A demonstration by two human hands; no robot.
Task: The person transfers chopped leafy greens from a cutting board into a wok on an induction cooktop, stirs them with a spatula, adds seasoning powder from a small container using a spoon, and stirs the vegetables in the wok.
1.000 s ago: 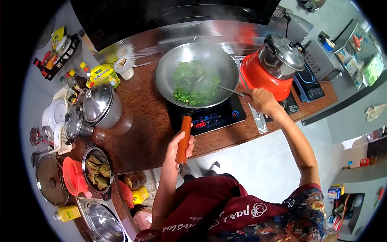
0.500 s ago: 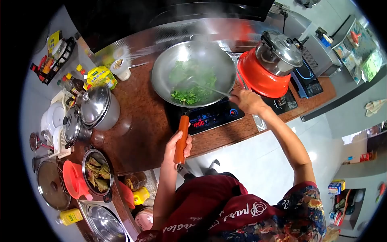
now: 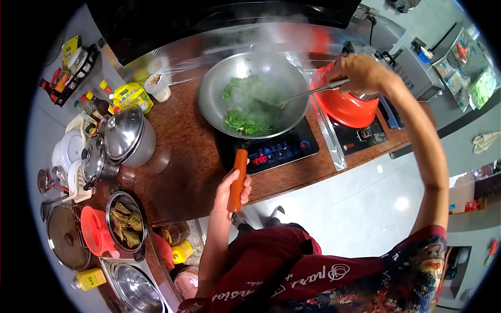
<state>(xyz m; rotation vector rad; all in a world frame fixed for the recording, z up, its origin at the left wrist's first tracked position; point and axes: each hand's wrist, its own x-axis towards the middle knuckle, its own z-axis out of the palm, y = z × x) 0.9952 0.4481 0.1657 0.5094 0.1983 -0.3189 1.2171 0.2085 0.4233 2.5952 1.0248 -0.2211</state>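
Note:
A steel wok (image 3: 213,99) stands on a black induction cooker (image 3: 284,151) with lit red digits. Inside it, chopped leafy greens (image 3: 244,122) lie in two loose clumps under rising steam. My left hand (image 3: 225,192) is closed around the wok's brown wooden handle (image 3: 238,175). Over the right side, my right hand (image 3: 360,74) grips the end of a long metal spatula (image 3: 314,92). The spatula slants down to the left into the wok, where steam and greens blur its head.
Right of the wok, a red basin (image 3: 347,110) carries a steel pot partly hidden by my right hand. Lidded pots (image 3: 136,141), bottles and a seasoning pouch (image 3: 133,97) line the left side. Nearer me are a pot of leaf-wrapped food (image 3: 127,223) and a sink (image 3: 130,287).
My right hand has moved up and to the right, drawing the spatula toward the wok's right side. The greens have shifted into separate clumps. My left hand keeps its hold on the handle.

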